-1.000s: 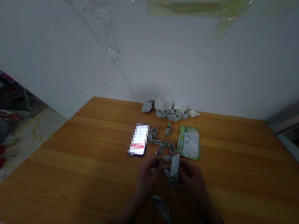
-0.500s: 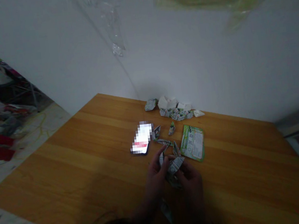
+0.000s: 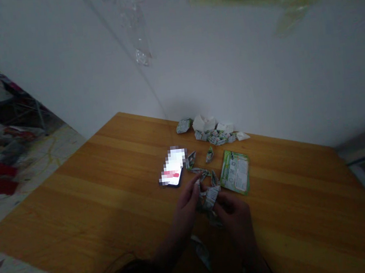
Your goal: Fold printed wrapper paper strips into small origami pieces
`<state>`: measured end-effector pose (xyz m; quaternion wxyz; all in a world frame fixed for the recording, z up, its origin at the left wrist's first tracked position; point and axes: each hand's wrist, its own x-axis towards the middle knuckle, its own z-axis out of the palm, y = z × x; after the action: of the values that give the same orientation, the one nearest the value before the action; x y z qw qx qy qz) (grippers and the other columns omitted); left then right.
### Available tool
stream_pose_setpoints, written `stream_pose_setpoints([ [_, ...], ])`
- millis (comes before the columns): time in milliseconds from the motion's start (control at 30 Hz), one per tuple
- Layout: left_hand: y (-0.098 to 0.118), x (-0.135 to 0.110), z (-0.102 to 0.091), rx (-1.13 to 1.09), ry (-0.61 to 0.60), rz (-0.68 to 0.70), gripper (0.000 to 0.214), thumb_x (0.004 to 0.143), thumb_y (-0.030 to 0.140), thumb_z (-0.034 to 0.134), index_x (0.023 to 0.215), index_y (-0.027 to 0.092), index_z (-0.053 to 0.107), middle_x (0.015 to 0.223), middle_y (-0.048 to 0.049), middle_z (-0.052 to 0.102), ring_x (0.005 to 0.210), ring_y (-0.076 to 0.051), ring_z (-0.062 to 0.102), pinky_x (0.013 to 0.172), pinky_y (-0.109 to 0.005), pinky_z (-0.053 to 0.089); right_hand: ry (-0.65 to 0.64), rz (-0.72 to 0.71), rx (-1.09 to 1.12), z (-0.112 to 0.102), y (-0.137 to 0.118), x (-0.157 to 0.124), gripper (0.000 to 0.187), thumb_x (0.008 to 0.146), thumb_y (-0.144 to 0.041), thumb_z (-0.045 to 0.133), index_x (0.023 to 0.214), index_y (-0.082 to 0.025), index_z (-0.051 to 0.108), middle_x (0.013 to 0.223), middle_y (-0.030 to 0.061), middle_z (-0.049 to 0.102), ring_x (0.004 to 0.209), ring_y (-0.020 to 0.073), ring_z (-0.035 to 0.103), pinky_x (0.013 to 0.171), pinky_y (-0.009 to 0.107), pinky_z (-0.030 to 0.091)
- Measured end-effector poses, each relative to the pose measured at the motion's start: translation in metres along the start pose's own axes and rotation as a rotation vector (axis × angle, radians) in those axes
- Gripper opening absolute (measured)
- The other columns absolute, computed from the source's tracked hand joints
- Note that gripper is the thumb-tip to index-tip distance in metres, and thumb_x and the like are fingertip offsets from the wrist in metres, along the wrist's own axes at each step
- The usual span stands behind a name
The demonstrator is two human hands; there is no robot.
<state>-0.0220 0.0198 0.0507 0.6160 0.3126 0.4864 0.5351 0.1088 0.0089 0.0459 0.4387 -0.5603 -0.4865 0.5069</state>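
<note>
Between my hands is a folded paper piece (image 3: 212,196), printed grey and white. My left hand (image 3: 188,202) pinches its left side, thumb uppermost. My right hand (image 3: 234,210) has its fingers curled at the lower right edge of the piece. Just beyond my fingers lie more folded paper pieces, one of them a narrow upright fold (image 3: 214,178). Another folded paper strip (image 3: 201,251) lies between my forearms, dim and blurred. Part of the paper under my hands is in shadow.
A lit phone (image 3: 174,167) lies left of the papers on the wooden table (image 3: 109,183). A green printed card (image 3: 236,172) lies to the right. Several crumpled and folded papers (image 3: 214,133) sit against the wall (image 3: 243,69).
My right hand has shifted slightly right, showing more of its curled fingers. The paper piece has turned a little and stands more upright. My left hand stays on it.
</note>
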Motion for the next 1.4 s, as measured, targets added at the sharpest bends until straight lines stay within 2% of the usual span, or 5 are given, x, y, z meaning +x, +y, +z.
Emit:
stream_pose_setpoints([
  [300, -0.006, 0.003, -0.002, -0.067, 0.0, -0.048, 0.042, 0.08, 0.038, 0.061, 0.118, 0.021, 0.061, 0.098, -0.0053, 0.068, 0.084, -0.018, 0.061, 0.076, -0.026, 0.046, -0.05, -0.154, -0.336, -0.007, -0.004, 0.005, 0.02, 0.078, -0.019, 0.057, 0.09, -0.018, 0.073, 0.085, 0.0049, 0.073, 0.076, 0.0219, 0.068, 0.071, 0.03, 0.052],
  [900, -0.006, 0.001, 0.002, -0.071, 0.061, -0.065, 0.045, 0.08, 0.037, 0.061, 0.121, 0.019, 0.059, 0.106, -0.0086, 0.068, 0.091, -0.02, 0.062, 0.084, -0.031, 0.047, -0.105, -0.094, -0.253, -0.004, -0.003, 0.005, 0.022, 0.076, -0.018, 0.059, 0.091, -0.02, 0.075, 0.084, 0.0033, 0.074, 0.075, 0.0224, 0.068, 0.067, 0.029, 0.051],
  [1033, -0.003, -0.004, 0.005, -0.025, -0.003, -0.061, 0.043, 0.083, 0.038, 0.057, 0.122, 0.021, 0.059, 0.112, -0.0083, 0.066, 0.101, -0.024, 0.06, 0.09, -0.035, 0.044, -0.185, -0.075, -0.202, -0.003, -0.004, 0.008, 0.021, 0.076, -0.018, 0.06, 0.091, -0.02, 0.075, 0.082, 0.0025, 0.074, 0.072, 0.0207, 0.067, 0.065, 0.027, 0.05],
  [1200, 0.002, -0.013, 0.016, 0.066, -0.054, -0.011, 0.036, 0.087, 0.04, 0.051, 0.118, 0.024, 0.061, 0.122, -0.0058, 0.061, 0.119, -0.024, 0.05, 0.101, -0.036, 0.037, -0.149, -0.091, -0.215, 0.0, -0.004, 0.009, 0.014, 0.073, -0.019, 0.063, 0.08, -0.017, 0.075, 0.073, 0.0032, 0.071, 0.065, 0.0182, 0.063, 0.059, 0.025, 0.047],
  [1400, -0.015, -0.01, 0.016, 0.089, -0.176, 0.032, 0.042, 0.088, 0.044, 0.046, 0.124, 0.023, 0.054, 0.13, -0.0073, 0.055, 0.123, -0.024, 0.046, 0.104, -0.035, 0.032, -0.13, 0.073, -0.031, -0.01, 0.011, 0.009, 0.014, 0.068, -0.027, 0.07, 0.068, -0.014, 0.072, 0.063, 0.0043, 0.07, 0.059, 0.0195, 0.063, 0.055, 0.026, 0.048],
])
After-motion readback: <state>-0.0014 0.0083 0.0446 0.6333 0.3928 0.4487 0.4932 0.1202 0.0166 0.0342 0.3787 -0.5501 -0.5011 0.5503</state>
